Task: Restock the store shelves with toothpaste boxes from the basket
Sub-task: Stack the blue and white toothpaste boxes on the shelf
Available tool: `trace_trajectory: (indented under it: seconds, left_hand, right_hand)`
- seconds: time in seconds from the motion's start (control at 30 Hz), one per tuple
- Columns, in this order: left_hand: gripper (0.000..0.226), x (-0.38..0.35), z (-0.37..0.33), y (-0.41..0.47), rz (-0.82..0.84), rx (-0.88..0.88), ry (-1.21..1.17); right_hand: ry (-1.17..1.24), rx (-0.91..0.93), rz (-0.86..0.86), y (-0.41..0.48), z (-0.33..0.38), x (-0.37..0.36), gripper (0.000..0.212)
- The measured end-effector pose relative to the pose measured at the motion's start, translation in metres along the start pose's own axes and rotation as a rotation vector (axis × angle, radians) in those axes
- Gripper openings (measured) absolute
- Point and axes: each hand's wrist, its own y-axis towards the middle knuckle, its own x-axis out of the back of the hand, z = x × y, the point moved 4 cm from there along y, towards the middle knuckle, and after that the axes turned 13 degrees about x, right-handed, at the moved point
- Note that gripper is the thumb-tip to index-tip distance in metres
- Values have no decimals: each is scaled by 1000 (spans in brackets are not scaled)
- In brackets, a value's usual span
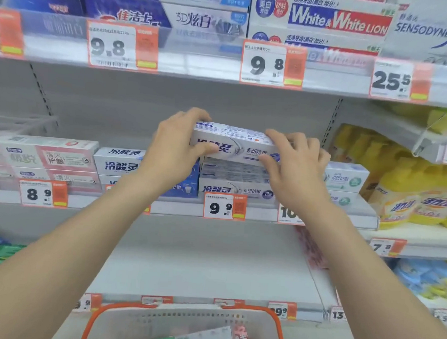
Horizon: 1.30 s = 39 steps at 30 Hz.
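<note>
Toothpaste box (234,143), white and purple, is gripped at both ends. The left hand (174,150) curls round its left end, and the right hand (296,163) clasps the right end. The box is level over a stack of matching boxes (234,180) on the middle shelf (261,213), above the 9.9 price tag (224,206). Yellow bottles (411,196) stand to the right. Below, a white basket (260,326) with orange handles holds more packs.
</note>
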Motion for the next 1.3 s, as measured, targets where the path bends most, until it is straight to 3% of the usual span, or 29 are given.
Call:
trace_trajectory:
  seconds: [0.53, 0.9, 1.1, 1.3]
  left_hand:
    - [53, -48, 24, 17, 84, 34, 22]
    - [53, -58, 25, 24, 123, -12, 49]
    - [56, -63, 36, 23, 168, -20, 273]
    - [63, -62, 41, 20, 215, -45, 303]
  right_hand:
    - [-58, 38, 175, -3, -27, -42, 35]
    - [18, 16, 190, -5, -33, -46, 34]
    - [22, 42, 186, -6, -33, -49, 34]
    - [10, 78, 171, -8, -29, -51, 36]
